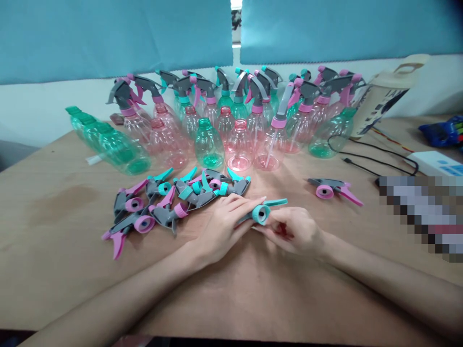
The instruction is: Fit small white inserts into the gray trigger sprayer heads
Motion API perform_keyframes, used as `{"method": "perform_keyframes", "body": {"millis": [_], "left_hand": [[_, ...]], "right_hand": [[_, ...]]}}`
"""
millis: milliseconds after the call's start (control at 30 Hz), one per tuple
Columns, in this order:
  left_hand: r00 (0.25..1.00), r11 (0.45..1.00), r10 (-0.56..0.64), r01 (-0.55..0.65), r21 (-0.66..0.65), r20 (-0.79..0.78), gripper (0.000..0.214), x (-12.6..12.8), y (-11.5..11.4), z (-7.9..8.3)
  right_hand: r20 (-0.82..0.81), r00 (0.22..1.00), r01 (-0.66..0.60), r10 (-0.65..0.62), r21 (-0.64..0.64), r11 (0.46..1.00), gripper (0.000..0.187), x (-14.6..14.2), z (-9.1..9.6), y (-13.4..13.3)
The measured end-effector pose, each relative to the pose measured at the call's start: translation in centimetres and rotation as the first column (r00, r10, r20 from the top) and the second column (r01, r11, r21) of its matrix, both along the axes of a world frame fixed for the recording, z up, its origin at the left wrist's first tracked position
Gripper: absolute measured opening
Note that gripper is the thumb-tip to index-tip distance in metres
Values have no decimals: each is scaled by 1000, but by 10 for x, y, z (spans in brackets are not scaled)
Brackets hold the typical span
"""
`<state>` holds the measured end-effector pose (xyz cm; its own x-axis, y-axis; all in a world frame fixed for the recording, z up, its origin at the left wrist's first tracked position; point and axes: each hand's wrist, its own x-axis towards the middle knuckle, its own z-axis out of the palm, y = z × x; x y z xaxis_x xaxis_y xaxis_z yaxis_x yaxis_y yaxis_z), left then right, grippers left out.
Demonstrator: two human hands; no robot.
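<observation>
My left hand (227, 219) is closed around a trigger spray head (261, 214) whose teal collar faces me, with its teal trigger pointing right. My right hand (294, 230) has curled fingers pinching at the right end of the same spray head; its fingertips are partly hidden. A dark red patch shows in the right palm, and I cannot make out what it is. Loose grey spray heads with pink or teal parts (166, 212) lie in a pile left of my left hand. Another pink-and-grey spray head (325, 191) lies alone to the right.
Behind the hands stand pink bottles (240, 149) and green bottles (209, 144), several fitted with spray heads. A large tumbler (383, 96), a black cable (379, 156), a white box (439, 164) and a blue object (443, 131) are at the right of the wooden table (72, 270).
</observation>
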<state>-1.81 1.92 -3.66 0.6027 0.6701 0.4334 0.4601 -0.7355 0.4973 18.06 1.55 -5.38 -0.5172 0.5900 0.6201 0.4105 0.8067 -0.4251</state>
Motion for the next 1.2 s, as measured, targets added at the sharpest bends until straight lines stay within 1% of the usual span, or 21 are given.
{"method": "perform_keyframes", "body": {"millis": [33,67,167,300,400,467,533,667,767,833,933,967,1000,1033,1100,1167,1200], "left_hand": [[1000,1000,-1,1,5,11,43,0,0,0],[1000,1000,-3,3,7,18,44,0,1,-1],[1000,1000,-7,7,8,24,46,-1,1,-1],[1000,1000,14,-14,1,21,49,-1,1,0],[999,1000,30,-30,-1,12,50,-1,1,1],[1000,1000,18,-18,2,2,50,-1,1,0],[1000,1000,1,-1,7,-8,48,-1,1,-1],[1000,1000,-20,20,21,-9,44,0,0,-3],[1000,999,-22,23,39,-22,42,1,0,-2],[999,998,-23,25,62,-34,41,1,0,-1],[999,995,-24,28,93,-42,39,1,0,-1],[999,995,-25,29,98,-42,39,1,0,-1],[999,995,-26,30,98,-40,39,1,0,-1],[999,995,-25,29,95,-36,40,1,0,0],[999,996,-23,26,81,-29,41,1,0,0],[999,998,-20,22,65,-29,43,1,-1,0],[999,998,-18,20,59,-30,44,1,-1,0]], "right_hand": [[-14,1000,14,-14,0,1000,4,0,0,0],[-28,999,34,-34,2,999,6,0,0,1],[-52,995,84,-81,50,995,19,0,-1,2],[-47,993,113,-107,149,982,23,1,-2,3],[-60,994,103,-93,181,978,26,1,-1,3],[-75,995,72,-59,183,980,25,1,0,3],[-88,996,47,-30,192,980,21,1,-1,4],[-58,997,58,-45,229,972,13,2,-5,5],[-69,996,63,-50,206,977,15,2,-10,5],[-68,997,34,-23,160,986,13,3,-11,5],[42,999,-20,19,22,1000,4,5,-9,4],[82,996,-25,26,-16,1000,8,5,-8,4],[98,995,-23,25,-21,1000,9,5,-7,4],[82,997,-17,16,8,1000,8,5,-7,4],[10,1000,-1,0,116,993,4,5,-7,5],[-44,999,15,-5,226,974,9,4,-8,6],[-46,999,20,-8,266,964,11,4,-9,6]]}}
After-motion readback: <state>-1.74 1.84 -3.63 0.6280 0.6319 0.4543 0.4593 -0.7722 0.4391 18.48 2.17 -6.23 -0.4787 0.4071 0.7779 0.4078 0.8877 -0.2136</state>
